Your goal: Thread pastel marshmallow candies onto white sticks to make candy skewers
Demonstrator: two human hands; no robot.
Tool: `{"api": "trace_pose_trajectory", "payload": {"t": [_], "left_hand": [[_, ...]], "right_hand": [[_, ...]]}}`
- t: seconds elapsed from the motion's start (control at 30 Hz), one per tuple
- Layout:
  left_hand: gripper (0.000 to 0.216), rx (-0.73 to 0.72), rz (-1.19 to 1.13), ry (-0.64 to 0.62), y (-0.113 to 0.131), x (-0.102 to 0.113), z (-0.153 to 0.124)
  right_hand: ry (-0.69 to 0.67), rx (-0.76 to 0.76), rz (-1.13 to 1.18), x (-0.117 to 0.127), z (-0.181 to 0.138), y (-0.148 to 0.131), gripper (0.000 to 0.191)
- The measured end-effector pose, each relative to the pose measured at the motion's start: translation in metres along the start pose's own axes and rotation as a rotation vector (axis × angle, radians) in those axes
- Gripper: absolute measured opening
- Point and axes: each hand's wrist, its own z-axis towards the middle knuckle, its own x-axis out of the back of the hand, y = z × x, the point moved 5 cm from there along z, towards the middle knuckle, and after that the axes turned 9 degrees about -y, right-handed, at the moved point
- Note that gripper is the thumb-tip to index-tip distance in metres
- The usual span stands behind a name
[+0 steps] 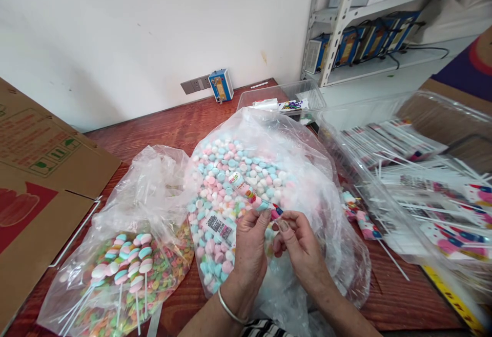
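My left hand (249, 247) and my right hand (298, 247) meet over a large clear bag of pastel marshmallow candies (230, 173). Both pinch the lower end of a narrow printed plastic sleeve (249, 193), which slants up to the left over the candies. A pink candy (275, 214) shows between the fingertips. A silver bangle (229, 309) is on my left wrist. A printed label (217, 226) lies among the candies just left of my left hand.
A second clear bag (126, 270) at front left holds finished candy sticks on small colourful sweets. A cardboard box (38, 183) lies at far left. A clear tub of printed sleeves and white sticks (418, 188) stands at right, with a smaller clear box (292, 101) behind.
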Motion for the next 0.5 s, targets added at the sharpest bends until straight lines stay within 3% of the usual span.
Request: {"api": "trace_pose_trajectory", "payload": {"t": [0.1,0.17,0.33,0.5], "left_hand": [[0.013,-0.006,0.094,-0.037,-0.002,-0.001,-0.002],[0.013,-0.045,0.202,-0.029,-0.002,0.001,-0.004],[0.027,-0.166,0.391,-0.032,0.006,0.006,-0.004],[0.024,0.061,0.199,-0.338,0.007,0.004,-0.002]], "right_hand": [[0.091,0.013,-0.045,0.001,0.004,-0.006,0.029],[0.08,0.003,0.031,-0.003,0.007,-0.004,0.03],[-0.13,-0.172,0.492,-0.014,0.012,0.003,0.035],[-0.448,-0.387,0.687,-0.011,0.007,0.001,0.032]]}}
